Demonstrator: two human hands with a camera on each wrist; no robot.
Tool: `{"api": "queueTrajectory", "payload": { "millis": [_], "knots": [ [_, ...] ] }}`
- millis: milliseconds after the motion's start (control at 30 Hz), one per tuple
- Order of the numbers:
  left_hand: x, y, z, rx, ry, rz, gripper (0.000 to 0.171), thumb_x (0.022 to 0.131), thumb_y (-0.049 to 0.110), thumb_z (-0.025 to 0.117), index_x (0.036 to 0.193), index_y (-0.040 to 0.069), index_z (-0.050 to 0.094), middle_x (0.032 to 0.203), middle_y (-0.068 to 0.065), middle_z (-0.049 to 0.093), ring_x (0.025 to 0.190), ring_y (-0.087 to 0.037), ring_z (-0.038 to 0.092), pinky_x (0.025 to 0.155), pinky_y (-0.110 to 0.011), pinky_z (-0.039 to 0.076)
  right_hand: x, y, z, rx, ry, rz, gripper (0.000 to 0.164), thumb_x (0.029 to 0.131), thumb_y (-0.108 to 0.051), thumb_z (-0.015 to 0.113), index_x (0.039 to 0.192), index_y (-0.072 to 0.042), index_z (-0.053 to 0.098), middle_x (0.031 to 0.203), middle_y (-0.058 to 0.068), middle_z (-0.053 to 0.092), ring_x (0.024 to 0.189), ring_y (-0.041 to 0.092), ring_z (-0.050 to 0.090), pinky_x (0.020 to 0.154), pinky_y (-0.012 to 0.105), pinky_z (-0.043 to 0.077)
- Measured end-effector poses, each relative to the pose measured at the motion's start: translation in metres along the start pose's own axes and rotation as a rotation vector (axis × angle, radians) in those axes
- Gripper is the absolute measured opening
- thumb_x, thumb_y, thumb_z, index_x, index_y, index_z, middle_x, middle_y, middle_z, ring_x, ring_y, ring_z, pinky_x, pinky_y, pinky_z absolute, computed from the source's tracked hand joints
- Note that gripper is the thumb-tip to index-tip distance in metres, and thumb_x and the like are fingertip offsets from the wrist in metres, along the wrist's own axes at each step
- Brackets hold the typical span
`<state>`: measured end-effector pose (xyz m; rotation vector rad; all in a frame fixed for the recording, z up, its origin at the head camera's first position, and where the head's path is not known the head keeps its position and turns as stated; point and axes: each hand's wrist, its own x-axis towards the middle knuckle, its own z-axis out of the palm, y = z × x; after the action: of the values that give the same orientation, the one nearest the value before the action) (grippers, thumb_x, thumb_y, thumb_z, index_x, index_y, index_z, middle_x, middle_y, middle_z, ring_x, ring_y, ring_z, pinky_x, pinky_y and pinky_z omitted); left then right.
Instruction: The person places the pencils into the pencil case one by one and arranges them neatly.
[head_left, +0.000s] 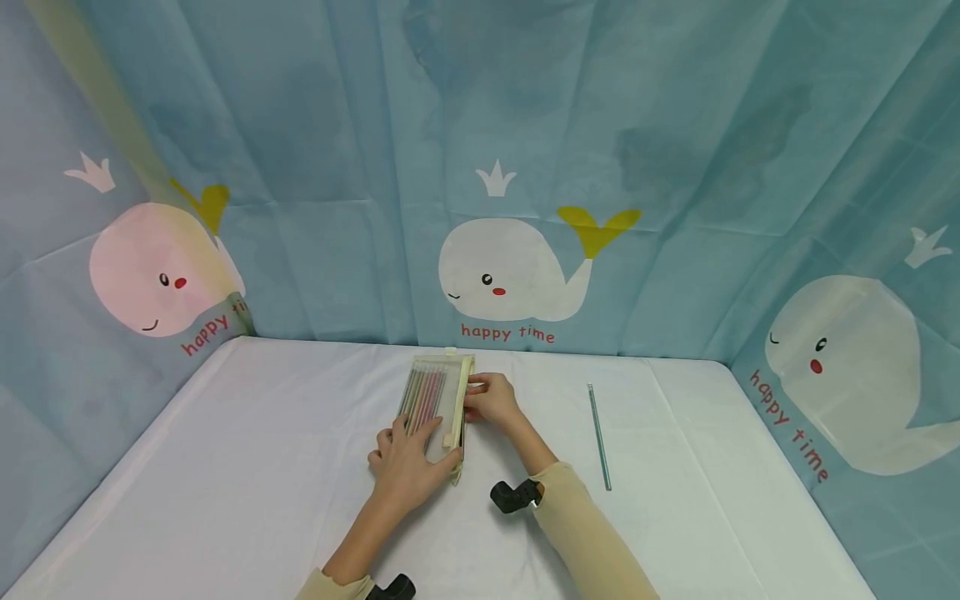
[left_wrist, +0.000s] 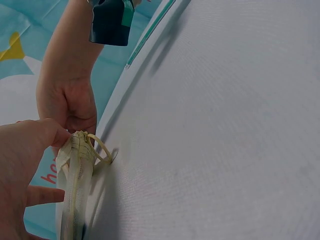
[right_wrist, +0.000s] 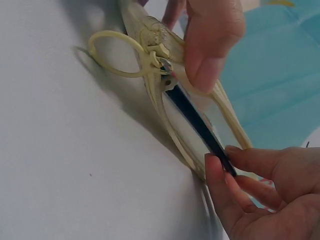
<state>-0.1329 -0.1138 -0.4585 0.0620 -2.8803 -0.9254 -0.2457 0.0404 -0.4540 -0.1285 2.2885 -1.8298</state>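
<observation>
A see-through zip pencil case (head_left: 454,396) with cream edging lies on the table, several pencils (head_left: 429,396) showing through its front. My left hand (head_left: 408,467) holds its near end, fingers over the front and thumb at the zip edge. The zip side gapes apart in the right wrist view, with a cream pull ring (right_wrist: 112,33) at one end. My right hand (right_wrist: 285,190) pinches a slim dark blue stick-like object (right_wrist: 195,120) between thumb and fingers. That object lies in the zip opening, its pale, rounded end near the zip pull; I cannot tell its kind.
A thin green pencil-like stick (head_left: 599,437) lies on the white tablecloth (head_left: 690,500) to the right of my right arm. A blue curtain (head_left: 337,250) printed with whales hangs behind the table and along its sides.
</observation>
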Motion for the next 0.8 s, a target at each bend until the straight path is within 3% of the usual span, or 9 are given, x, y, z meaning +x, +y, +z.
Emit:
{"api": "queueTrajectory", "payload": {
  "millis": [500, 800],
  "knots": [
    [0.0004, 0.0003, -0.0003, 0.003, -0.008, -0.003, 0.069, 0.088, 0.053, 0.070, 0.145, 0.015, 0.065, 0.155, -0.034, 0.038, 0.134, -0.060, 0.036, 0.091, -0.071, 0.033, -0.0002, -0.0004, 0.0093, 0.015, 0.007, 0.001, 0.041, 0.094, 0.006, 0.070, 0.133, 0.015, 0.061, 0.105, 0.025, 0.072, 0.067, 0.013, 0.068, 0.066, 0.031, 0.063],
    [-0.0001, -0.0001, -0.0005, -0.005, -0.005, 0.004, 0.068, 0.088, 0.052, 0.071, 0.144, 0.015, 0.065, 0.155, -0.036, 0.037, 0.134, -0.060, 0.036, 0.091, -0.072, 0.033, -0.0053, -0.0002, 0.0029, 0.032, -0.001, -0.008, 0.041, 0.095, 0.004, 0.070, 0.135, 0.013, 0.062, 0.111, 0.027, 0.072, 0.078, 0.018, 0.074, 0.070, 0.032, 0.063]
  ]
}}
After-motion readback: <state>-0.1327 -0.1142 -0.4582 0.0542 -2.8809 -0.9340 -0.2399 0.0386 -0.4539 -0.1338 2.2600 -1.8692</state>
